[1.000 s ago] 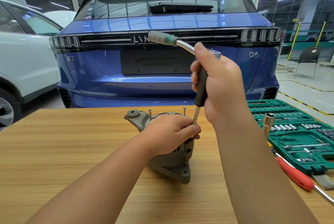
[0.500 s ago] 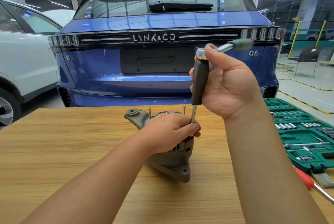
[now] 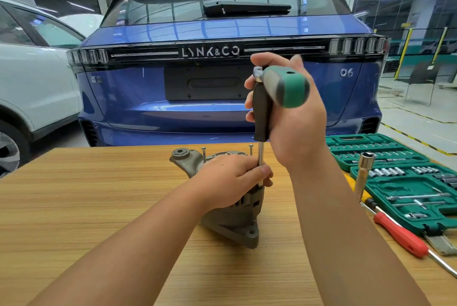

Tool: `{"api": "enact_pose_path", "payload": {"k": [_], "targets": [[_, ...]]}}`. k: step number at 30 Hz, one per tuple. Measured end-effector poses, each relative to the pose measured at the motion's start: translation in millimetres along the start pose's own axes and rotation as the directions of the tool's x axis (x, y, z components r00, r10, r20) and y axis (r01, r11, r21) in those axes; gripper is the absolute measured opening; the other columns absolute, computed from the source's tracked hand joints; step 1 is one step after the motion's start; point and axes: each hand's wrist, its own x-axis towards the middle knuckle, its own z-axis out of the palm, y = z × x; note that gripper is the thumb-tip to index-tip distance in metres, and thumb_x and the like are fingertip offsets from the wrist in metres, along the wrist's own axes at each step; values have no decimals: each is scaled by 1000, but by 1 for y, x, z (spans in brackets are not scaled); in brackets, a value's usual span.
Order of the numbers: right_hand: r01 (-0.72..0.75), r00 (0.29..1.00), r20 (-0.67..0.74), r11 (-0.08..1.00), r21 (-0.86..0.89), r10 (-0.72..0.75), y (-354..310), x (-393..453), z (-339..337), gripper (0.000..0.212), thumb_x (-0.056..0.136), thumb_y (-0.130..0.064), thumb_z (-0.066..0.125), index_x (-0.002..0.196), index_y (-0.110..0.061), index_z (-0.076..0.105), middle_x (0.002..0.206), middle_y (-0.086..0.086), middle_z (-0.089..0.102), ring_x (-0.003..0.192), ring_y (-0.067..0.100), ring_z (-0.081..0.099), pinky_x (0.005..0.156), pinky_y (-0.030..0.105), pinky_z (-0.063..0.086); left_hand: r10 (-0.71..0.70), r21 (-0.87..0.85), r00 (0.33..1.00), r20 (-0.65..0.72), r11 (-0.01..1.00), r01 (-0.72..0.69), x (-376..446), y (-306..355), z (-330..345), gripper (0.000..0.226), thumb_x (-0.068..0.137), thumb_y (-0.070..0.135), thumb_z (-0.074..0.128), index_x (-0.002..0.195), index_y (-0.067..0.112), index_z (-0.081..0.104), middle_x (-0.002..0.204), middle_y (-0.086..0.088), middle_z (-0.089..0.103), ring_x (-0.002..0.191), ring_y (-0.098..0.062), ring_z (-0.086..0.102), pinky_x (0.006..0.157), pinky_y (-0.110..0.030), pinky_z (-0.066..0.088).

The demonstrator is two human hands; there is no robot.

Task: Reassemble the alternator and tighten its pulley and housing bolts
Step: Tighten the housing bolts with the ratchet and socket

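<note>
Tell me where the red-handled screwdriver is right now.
Head view, lower right: the red-handled screwdriver lies on the wooden table, against the near edge of the green socket set case.

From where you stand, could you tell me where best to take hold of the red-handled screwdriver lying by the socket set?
Grip the red-handled screwdriver round the middle of its red handle, coming from above. It lies flat on the table, the thick handle beside the green socket case and the thin bare shaft running off toward the table's right edge, so the handle offers the surer hold.
</note>
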Motion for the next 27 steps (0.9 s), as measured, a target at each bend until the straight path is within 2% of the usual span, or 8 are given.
{"api": "enact_pose_path", "payload": {"k": [6,10,13,15,18,21,24,27], "targets": [[56,985,-153,990,-130,-76,4,-1,0,46,88,-42,68,123,-15,58,78,-11,65,69,7,59,61,23,50,9,10,1000,15,1000,-9,1,-1,1,31,109,49,38,116,40,67,94,32,66,100,9,60,94,-28,50],[93,906,-376,958,-271,-194,3,0,3,35,90,-32,78,110,-9,61,69,-12,61,58,0,54,56,18,44,44,85,999,1,995,-44,-1,-1,1,27,108,50,39,99,45,65,80,40,60,86,20,54,73,-22,42],[-72,966,-247,997,20,75,-9,1,-5,21,97,-33,65,92,-13,68,74,-3,67,58,10,52,55,24,39,52,74,999,4,996,-52,-1,-2,0,31,108,50,39,112,39,68,91,36,65,99,11,59,92,-31,51],[-251,958,-70,933,258,278,-15,2,-9,32,99,-38,55,109,-10,68,88,2,73,63,11,56,61,24,40,51,66,999,4,997,-51,0,-3,-1,33,108,50,39,118,37,68,97,34,66,104,9,60,99,-34,51],[-318,943,18,886,337,331,-16,2,-8,39,90,-34,60,117,-7,66,94,2,72,69,12,59,64,22,45,53,63,999,11,997,-54,-1,-4,-1,30,109,48,40,120,41,67,100,34,67,105,13,58,101,-32,50],[-285,949,-26,892,351,314,-14,2,-4,20,75,-30,70,85,-14,75,82,-1,67,68,12,59,64,23,49,57,63,998,-2,996,-57,-2,-4,-1,30,109,47,40,121,42,67,108,31,69,109,8,60,103,-34,50],[-146,971,-123,912,382,207,-8,3,-5,23,74,-18,75,92,-18,60,79,-2,64,71,14,59,68,25,49,44,47,999,0,998,-44,-1,-3,0,29,109,46,41,122,40,67,106,31,69,109,6,62,103,-36,52],[133,960,-254,990,41,-119,3,4,-5,29,92,4,64,97,-22,52,90,4,65,79,20,61,70,25,51,36,53,999,12,998,-36,0,-2,0,28,109,46,40,118,40,66,103,29,69,105,3,62,99,-37,53]]}}
